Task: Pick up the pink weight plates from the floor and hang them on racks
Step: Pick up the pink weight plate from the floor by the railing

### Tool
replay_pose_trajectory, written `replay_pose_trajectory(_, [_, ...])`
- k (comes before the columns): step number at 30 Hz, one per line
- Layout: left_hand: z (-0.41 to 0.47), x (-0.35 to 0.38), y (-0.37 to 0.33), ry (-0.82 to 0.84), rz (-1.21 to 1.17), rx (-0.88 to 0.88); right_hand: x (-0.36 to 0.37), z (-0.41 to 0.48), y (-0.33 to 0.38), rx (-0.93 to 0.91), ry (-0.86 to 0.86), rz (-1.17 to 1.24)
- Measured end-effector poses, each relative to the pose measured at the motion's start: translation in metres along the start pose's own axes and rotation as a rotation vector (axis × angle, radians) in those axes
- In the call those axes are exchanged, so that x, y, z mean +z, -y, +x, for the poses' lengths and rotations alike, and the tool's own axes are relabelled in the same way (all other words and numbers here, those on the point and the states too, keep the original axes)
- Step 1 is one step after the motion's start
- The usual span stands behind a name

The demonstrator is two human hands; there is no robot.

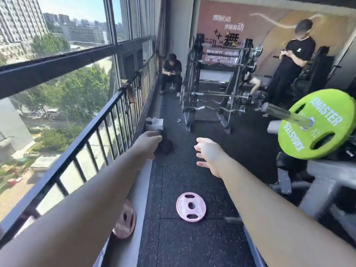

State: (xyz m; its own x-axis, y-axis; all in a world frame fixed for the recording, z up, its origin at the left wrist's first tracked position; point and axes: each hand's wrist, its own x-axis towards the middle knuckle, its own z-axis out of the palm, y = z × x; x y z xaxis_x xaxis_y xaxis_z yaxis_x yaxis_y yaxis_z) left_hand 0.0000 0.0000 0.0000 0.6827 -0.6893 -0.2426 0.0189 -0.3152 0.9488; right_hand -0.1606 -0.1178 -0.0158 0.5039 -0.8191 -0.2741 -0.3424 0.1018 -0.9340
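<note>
While both arms stretch forward, the hands, left (147, 144) and right (209, 156), hang open and empty above the pink plate (191, 206).

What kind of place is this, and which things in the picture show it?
Most likely a gym on an upper floor. A pink weight plate lies on the rubber floor, a green plate sits on a bar, and barbell racks stand farther back. Both hands are empty.

Both forearms are bare to the frame edge, with no sleeves in view. The left hand (147, 144) and right hand (209, 156) wear nothing.
</note>
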Motion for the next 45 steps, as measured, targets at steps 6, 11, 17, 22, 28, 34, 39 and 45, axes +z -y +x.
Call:
replay_pose_trajectory(6, [0.008, -0.014, 0.091, 0.036, 0.103, -0.109, 0.047, -0.002, -0.082, 0.214, 0.06, -0.07])
replay_pose_trajectory(11, [0.019, -0.029, 0.131, 0.013, 0.085, -0.149, 0.081, 0.001, -0.115, 0.31, 0.078, -0.075])
replay_pose_trajectory(17, [0.038, -0.051, 0.159, 0.009, 0.084, -0.208, 0.115, 0.015, -0.129, 0.34, 0.087, -0.089])
replay_pose_trajectory(22, [0.061, -0.07, 0.176, 0.001, 0.068, -0.293, 0.137, 0.034, -0.122, 0.35, 0.16, -0.13])
replay_pose_trajectory(28, [0.109, -0.081, 0.191, -0.05, 0.057, -0.349, 0.16, 0.084, -0.125, 0.362, 0.197, -0.178])
replay_pose_trajectory(34, [0.19, -0.093, 0.22, -0.167, 0.096, -0.458, 0.2, 0.186, -0.152, 0.393, 0.359, -0.22])
replay_pose_trajectory(39, [0.268, -0.098, 0.246, -0.226, 0.113, -0.614, 0.231, 0.28, -0.173, 0.479, 0.453, -0.222])
replay_pose_trajectory(45, [0.347, -0.09, 0.294, -0.256, 0.173, -0.716, 0.276, 0.358, -0.204, 0.546, 0.564, -0.242])
